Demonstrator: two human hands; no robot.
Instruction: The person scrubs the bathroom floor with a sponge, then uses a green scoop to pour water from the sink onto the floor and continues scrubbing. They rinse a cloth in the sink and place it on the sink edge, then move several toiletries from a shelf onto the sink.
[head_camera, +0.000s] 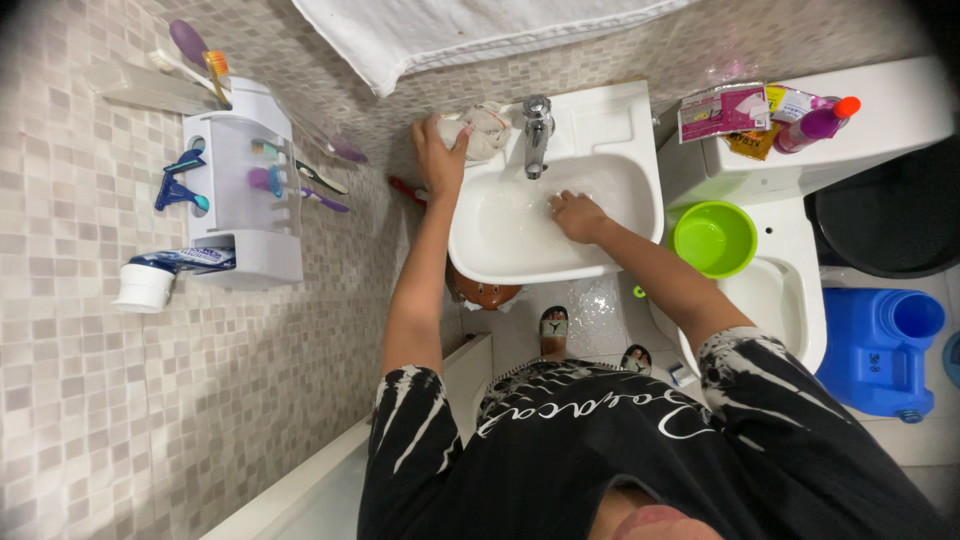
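Tiled bathroom, white sink (610, 130): left hand (437, 150) grips a cloth (485, 128) on the rim at 10 o'clock — likely soft, wet, bunchable; right hand (577, 215) rests loosely curled in the basin — holding nothing visible.

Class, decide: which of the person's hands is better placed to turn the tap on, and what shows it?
Probably the left hand: it rests on a cloth on the sink rim, right beside the tap. The right hand is down in the basin.

Flat pink and yellow sachets (735, 112) lie on the cistern (900, 100) beside my purple bottle (815, 124).
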